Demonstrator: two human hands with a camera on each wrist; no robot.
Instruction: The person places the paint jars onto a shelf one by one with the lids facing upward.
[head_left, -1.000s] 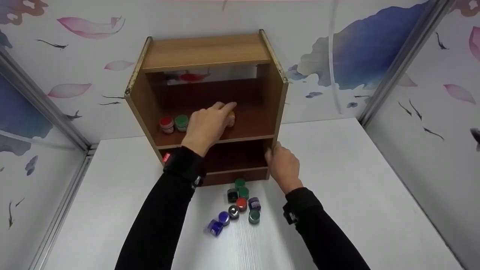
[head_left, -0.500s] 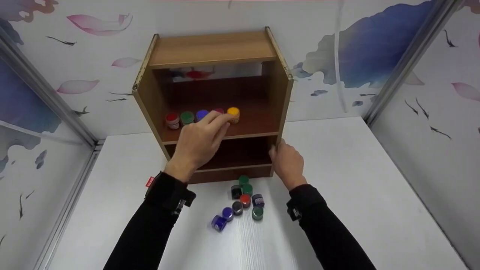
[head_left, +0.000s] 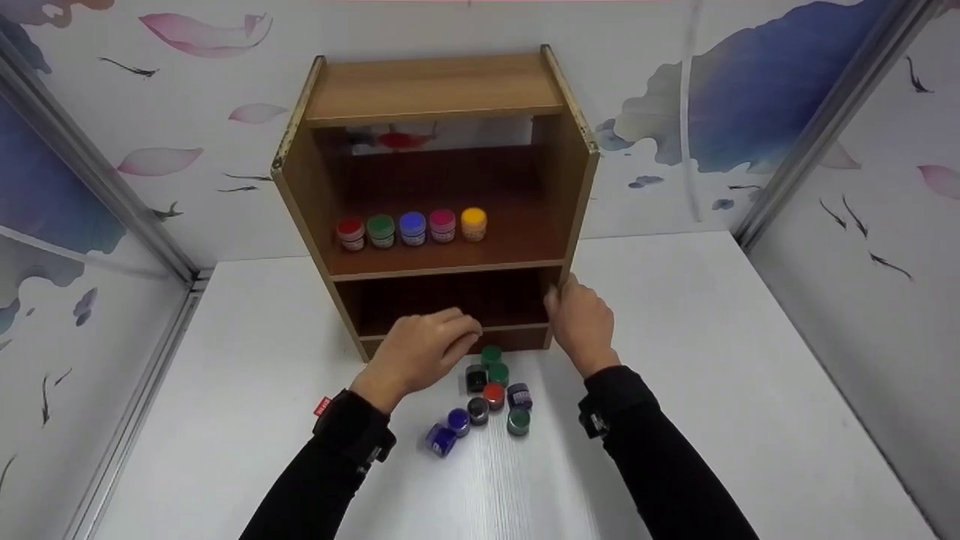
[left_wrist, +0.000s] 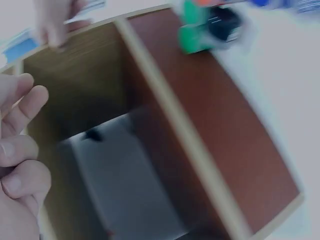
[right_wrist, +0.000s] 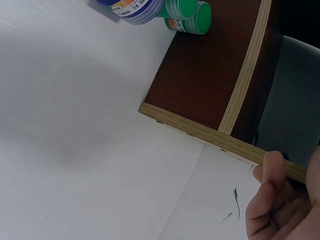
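Note:
A small wooden shelf unit stands on the white table. My right hand grips the front edge of its right side panel, fingers curled round the board in the right wrist view. With loosely bent fingers and nothing in them, my left hand hovers before the lower compartment, near the loose paint jars. On the upper shelf stand a red-lidded jar, a green one, a blue one, a magenta one and an orange-yellow jar in a row.
Several paint jars lie clustered before the unit: green-lidded jars, a black jar, a red-lidded one, a tipped purple jar and a tipped blue jar. Patterned wall panels enclose the table.
My left hand has let go of the orange-yellow jar on the upper shelf and come down and back toward the loose jars. The right hand keeps its grip on the side panel.

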